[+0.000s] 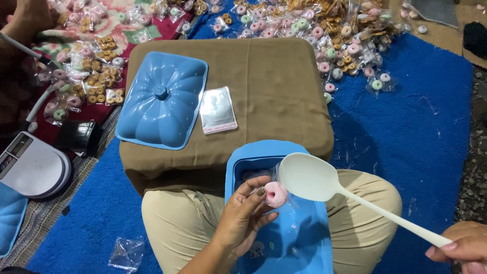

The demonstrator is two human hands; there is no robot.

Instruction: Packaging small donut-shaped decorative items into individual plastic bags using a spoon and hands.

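Observation:
My left hand [242,215] holds a small clear plastic bag [274,183] with a pink ring-shaped sweet [275,194] in it, over a blue plastic box [299,238] on my lap. My right hand [464,247], at the lower right edge, grips the handle of a white plastic spoon [309,177]. The spoon's bowl sits at the mouth of the bag, just above the pink sweet.
A brown-covered low table [274,86] in front bears a blue lid [162,99] and a stack of clear bags [217,109]. Packed sweets [324,30] lie heaped beyond on a blue carpet [421,132]. A white scale [33,167] sits left. Another person's hand [30,18] is top left.

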